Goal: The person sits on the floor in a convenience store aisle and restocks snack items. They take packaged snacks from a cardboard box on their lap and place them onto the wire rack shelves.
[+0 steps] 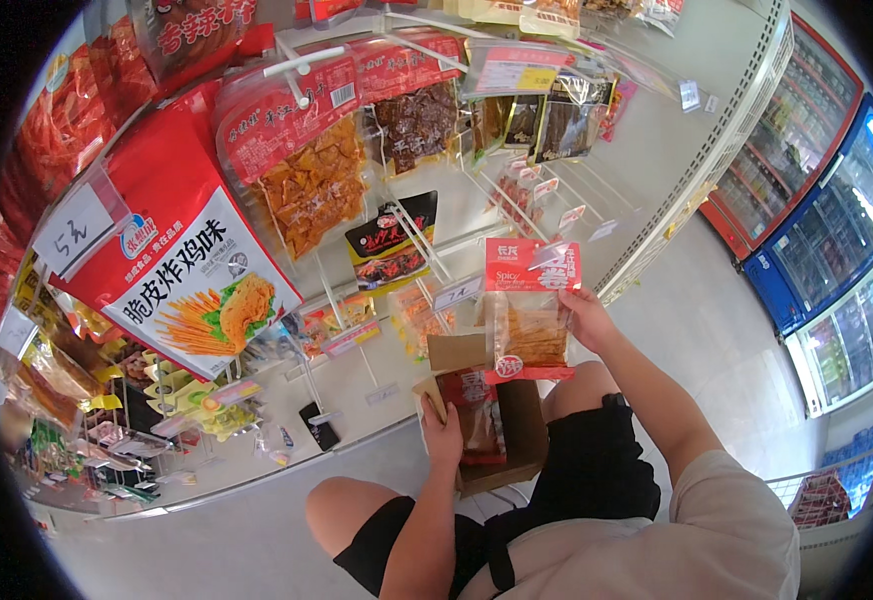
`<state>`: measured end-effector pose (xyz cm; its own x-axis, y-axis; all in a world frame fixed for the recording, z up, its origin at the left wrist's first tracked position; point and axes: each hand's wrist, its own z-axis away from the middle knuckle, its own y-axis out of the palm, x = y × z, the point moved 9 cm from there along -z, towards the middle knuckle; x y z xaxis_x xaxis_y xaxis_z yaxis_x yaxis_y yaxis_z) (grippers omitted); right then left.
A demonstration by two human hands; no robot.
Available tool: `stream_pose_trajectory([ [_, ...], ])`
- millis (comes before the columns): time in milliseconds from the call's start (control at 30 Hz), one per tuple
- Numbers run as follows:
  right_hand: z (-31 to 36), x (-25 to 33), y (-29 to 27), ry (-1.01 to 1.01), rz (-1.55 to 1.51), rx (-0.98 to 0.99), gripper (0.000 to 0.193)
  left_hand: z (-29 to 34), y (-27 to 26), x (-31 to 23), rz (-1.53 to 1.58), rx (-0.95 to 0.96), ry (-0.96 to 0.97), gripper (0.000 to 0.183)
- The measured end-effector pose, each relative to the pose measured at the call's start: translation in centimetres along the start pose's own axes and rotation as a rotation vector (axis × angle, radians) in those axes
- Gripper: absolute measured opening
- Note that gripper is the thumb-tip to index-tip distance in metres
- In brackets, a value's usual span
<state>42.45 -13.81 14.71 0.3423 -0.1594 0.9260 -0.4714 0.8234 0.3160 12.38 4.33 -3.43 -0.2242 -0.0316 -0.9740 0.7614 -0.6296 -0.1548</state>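
Observation:
My right hand [587,316] grips the right edge of a snack packet [529,325], which has a red header and a clear window showing brown strips. The packet is held upright in front of the shelf pegs, its lower end over an open cardboard box [525,425]. Closed around the left side of that box is my left hand [443,432]. Inside the box lies another red-and-clear packet [483,430]. A price tag holder [458,292] on a peg end is just left of the held packet; whether the packet touches that peg is not clear.
Pegs ahead carry a large red snack bag [187,240], orange snack packs [312,185] and a black pouch [395,240]. A dark phone-like object [319,427] rests on the bottom shelf ledge. Drinks coolers [827,220] stand at the right, with a wire basket [782,488] nearer.

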Motion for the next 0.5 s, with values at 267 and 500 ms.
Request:
stream_pose_trajectory([
  [267,6.3,-5.8,-1.5,0.141,-0.042,-0.087,0.020,-0.2,0.0,0.9,0.137,-0.011,-0.069,0.069],
  [500,10.1,-16.4,-2.0,0.155,0.395,0.068,0.026,-0.9,-0.7,1.3,0.402,-0.009,-0.218,0.056],
])
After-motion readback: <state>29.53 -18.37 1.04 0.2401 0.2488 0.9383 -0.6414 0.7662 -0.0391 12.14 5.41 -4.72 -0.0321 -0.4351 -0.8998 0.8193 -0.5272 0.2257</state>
